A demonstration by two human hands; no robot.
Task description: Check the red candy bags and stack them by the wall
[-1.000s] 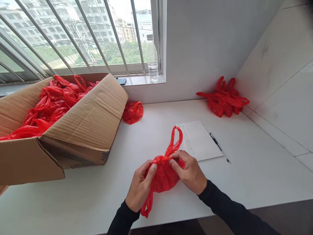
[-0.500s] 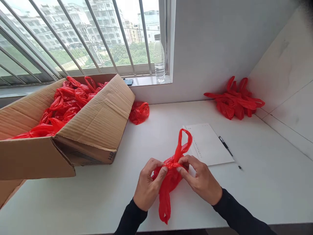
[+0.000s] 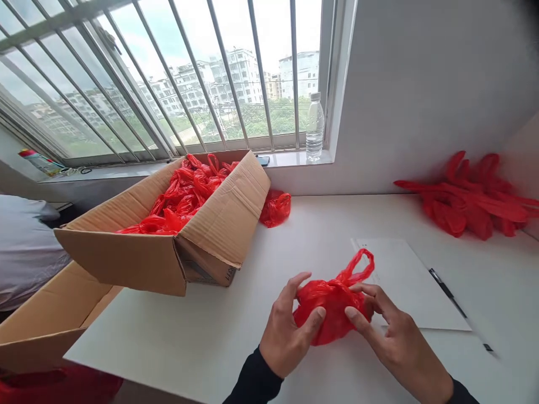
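A red plastic bag (image 3: 334,314), gathered into a rounded bundle with a handle loop sticking up at its upper right, is between my two hands above the white table. My left hand (image 3: 290,331) grips its left side, thumb in front and fingers behind. My right hand (image 3: 389,325) holds its right side, with the thumb on the front and a fingertip near the base of the loop. What is inside the bag cannot be made out.
A cardboard box (image 3: 223,224) full of red bags stands at the left, one bundle (image 3: 275,209) beside it. Paper (image 3: 425,286) and a pen (image 3: 442,283) lie right of my hands. Loose red bags (image 3: 471,196) lie by the wall; a bottle (image 3: 314,126) stands on the sill.
My view has swung left and up. My hands have left the knotted part and now clasp the bag's sides. The long end that hung toward me no longer shows.
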